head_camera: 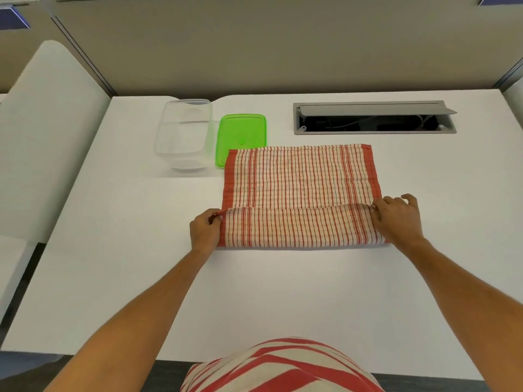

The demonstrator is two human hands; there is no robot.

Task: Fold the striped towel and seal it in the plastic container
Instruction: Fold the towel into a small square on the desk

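A red-and-cream striped towel (300, 176) lies on the white desk (119, 250), its near part folded up over itself. My left hand (204, 230) pinches the left corner of the folded flap. My right hand (397, 219) pinches the flap's right corner. Behind the towel to the left stands a clear plastic container (184, 134), lidless and with nothing inside. Its green lid (240, 134) lies flat beside it, with the towel's far left corner overlapping the lid's near edge.
An open grey cable hatch (373, 118) is set into the desk at the back right. A beige partition wall (283, 46) runs along the far edge. Another white desk surface (42, 137) adjoins on the left.
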